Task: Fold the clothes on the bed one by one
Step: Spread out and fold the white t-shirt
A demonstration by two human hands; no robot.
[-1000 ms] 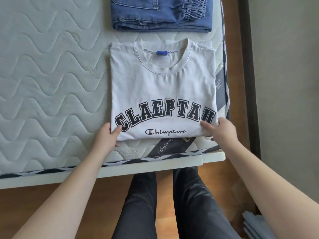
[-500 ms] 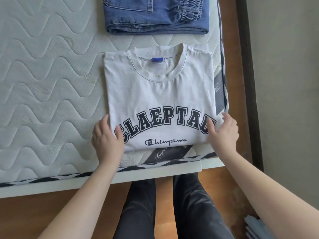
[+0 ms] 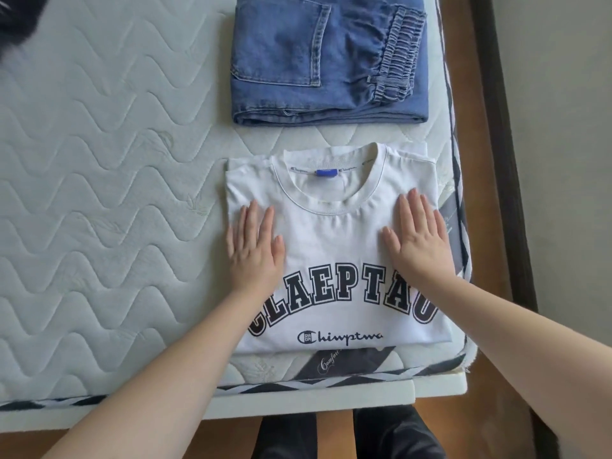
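1. Across most of the view lies the mattress, pale, quilted in wavy lines, on a white bed frame over a wooden floor.
2. Near the mattress's right edge, at its near corner, lies the T-shirt, white, folded into a rectangle, collar away from the person, black block letters across the chest.
3. Beyond the T-shirt, just apart from its collar, lie the jeans, blue denim, folded, with a back pocket and an elastic waistband facing up.
4. Both forearms reach in from the bottom of the view.
5. On the T-shirt's left side rests the left hand, palm down, fingers straight and close together, holding nothing.
6. On the T-shirt's right side rests the right hand, likewise flat, fingers straight and pointing toward the collar, holding nothing.
7. Inside the collar sits a small blue tag.
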